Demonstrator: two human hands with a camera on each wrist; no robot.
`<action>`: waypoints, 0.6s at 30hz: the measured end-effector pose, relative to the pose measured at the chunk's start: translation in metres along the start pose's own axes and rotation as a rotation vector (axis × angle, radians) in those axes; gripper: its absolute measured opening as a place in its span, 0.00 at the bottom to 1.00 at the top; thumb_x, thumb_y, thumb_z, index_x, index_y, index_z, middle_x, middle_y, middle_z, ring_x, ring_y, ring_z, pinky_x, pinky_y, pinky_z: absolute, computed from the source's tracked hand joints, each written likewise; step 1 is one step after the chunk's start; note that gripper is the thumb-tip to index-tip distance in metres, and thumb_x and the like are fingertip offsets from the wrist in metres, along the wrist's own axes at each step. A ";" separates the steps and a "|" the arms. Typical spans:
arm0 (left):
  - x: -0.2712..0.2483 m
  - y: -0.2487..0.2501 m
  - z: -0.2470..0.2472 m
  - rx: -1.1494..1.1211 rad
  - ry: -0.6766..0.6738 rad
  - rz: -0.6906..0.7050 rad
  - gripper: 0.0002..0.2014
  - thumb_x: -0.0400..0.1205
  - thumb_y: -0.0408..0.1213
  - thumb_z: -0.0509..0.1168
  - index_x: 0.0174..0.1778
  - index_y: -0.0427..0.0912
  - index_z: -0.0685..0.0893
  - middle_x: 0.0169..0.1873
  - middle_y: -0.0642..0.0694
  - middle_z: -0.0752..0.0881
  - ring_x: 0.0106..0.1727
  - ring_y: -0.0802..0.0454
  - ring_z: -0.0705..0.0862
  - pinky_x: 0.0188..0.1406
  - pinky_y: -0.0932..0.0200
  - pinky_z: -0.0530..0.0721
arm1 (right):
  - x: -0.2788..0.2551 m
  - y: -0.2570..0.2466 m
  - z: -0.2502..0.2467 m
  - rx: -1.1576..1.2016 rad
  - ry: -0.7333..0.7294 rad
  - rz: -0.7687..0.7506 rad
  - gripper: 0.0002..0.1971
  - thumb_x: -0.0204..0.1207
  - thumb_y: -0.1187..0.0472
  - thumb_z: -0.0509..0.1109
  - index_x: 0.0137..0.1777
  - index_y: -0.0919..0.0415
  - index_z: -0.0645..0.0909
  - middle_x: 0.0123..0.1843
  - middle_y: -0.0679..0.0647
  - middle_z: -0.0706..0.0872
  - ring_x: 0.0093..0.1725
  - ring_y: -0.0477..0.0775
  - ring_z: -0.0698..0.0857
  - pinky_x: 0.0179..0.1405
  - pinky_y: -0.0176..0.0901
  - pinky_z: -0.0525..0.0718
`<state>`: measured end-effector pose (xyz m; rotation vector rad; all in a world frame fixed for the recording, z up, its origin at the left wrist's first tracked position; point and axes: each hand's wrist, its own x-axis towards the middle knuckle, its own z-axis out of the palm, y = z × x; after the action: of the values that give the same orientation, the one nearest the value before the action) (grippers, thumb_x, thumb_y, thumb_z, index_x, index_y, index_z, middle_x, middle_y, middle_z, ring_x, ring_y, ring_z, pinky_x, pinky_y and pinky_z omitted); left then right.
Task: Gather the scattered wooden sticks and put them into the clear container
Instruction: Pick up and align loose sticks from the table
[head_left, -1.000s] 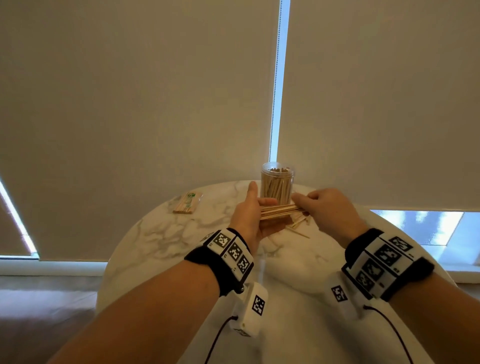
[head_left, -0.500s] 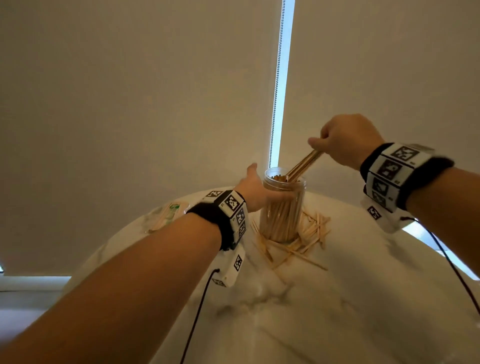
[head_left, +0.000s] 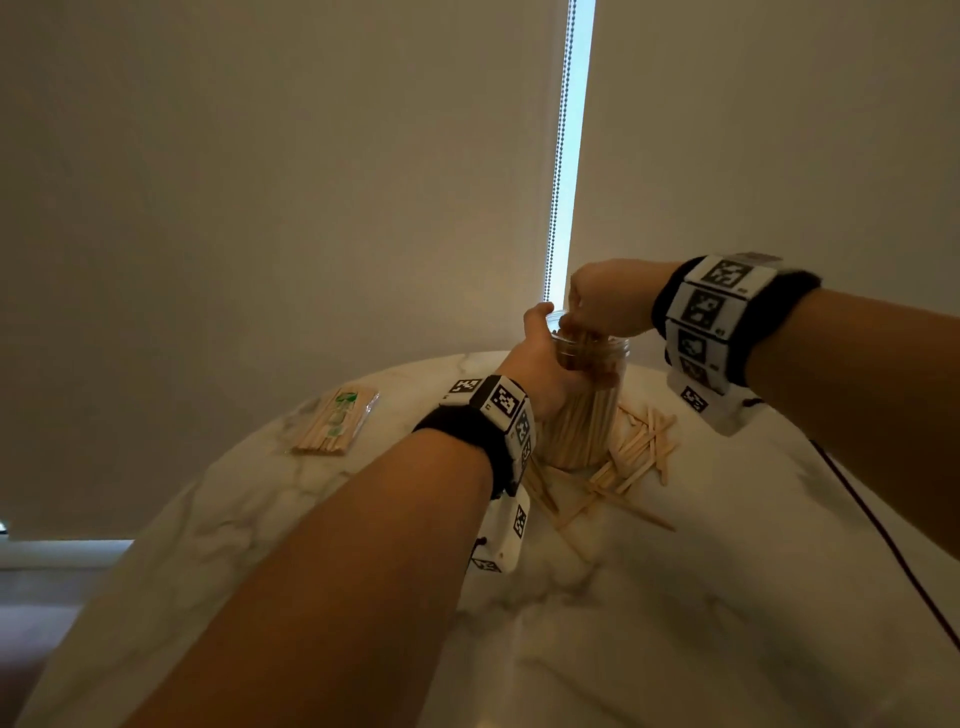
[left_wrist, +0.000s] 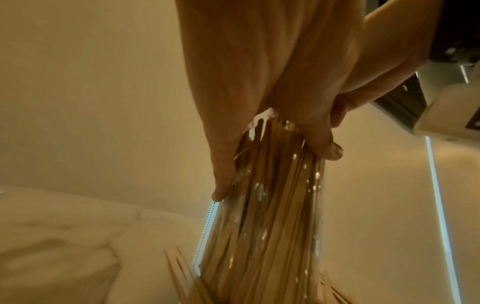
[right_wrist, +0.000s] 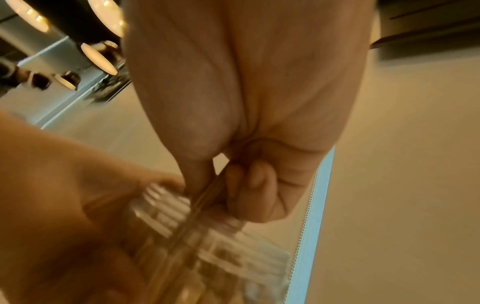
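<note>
A clear container (head_left: 584, 415) packed with upright wooden sticks stands on the round marble table (head_left: 675, 597). My left hand (head_left: 545, 364) grips it around its upper part; in the left wrist view the fingers (left_wrist: 226, 164) wrap the clear container (left_wrist: 267, 216). My right hand (head_left: 602, 306) is at the jar's mouth, pinching a small bundle of sticks (right_wrist: 210, 197) that points down into the threaded rim (right_wrist: 166, 205). Several loose sticks (head_left: 639, 452) lie scattered on the table to the right of and in front of the jar.
A wrapped packet of sticks (head_left: 336, 422) lies on the table at the left. Closed blinds hang right behind the table, with a bright gap and bead chain (head_left: 561, 156) above the jar. A dark cable (head_left: 883, 535) trails from my right wrist.
My left hand let go of the bundle and took hold of the jar. My right hand lifted the bundle, then came down to the jar's mouth with it.
</note>
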<state>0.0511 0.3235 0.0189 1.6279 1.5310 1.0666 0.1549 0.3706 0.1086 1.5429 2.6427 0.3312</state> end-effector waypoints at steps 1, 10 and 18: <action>0.000 0.001 0.000 0.007 0.005 -0.002 0.56 0.74 0.43 0.79 0.86 0.47 0.42 0.68 0.43 0.82 0.66 0.45 0.82 0.57 0.57 0.77 | 0.000 -0.005 0.002 -0.024 -0.019 0.001 0.20 0.88 0.52 0.59 0.62 0.69 0.83 0.48 0.58 0.85 0.45 0.56 0.80 0.46 0.43 0.74; -0.003 0.002 0.000 0.019 0.026 0.004 0.55 0.74 0.44 0.79 0.85 0.47 0.44 0.67 0.40 0.82 0.64 0.43 0.83 0.55 0.56 0.78 | 0.001 -0.004 -0.017 0.125 -0.046 0.027 0.16 0.80 0.51 0.71 0.57 0.64 0.89 0.54 0.57 0.91 0.55 0.56 0.89 0.59 0.47 0.86; -0.002 -0.002 0.002 0.056 0.048 -0.005 0.55 0.74 0.46 0.79 0.85 0.50 0.44 0.65 0.41 0.84 0.64 0.41 0.84 0.60 0.51 0.81 | -0.004 0.006 -0.008 0.352 -0.054 0.065 0.09 0.77 0.54 0.75 0.54 0.55 0.89 0.51 0.51 0.88 0.51 0.52 0.84 0.57 0.47 0.85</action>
<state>0.0526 0.3223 0.0163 1.6459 1.6082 1.0765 0.1605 0.3691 0.1178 1.7024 2.7213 -0.1831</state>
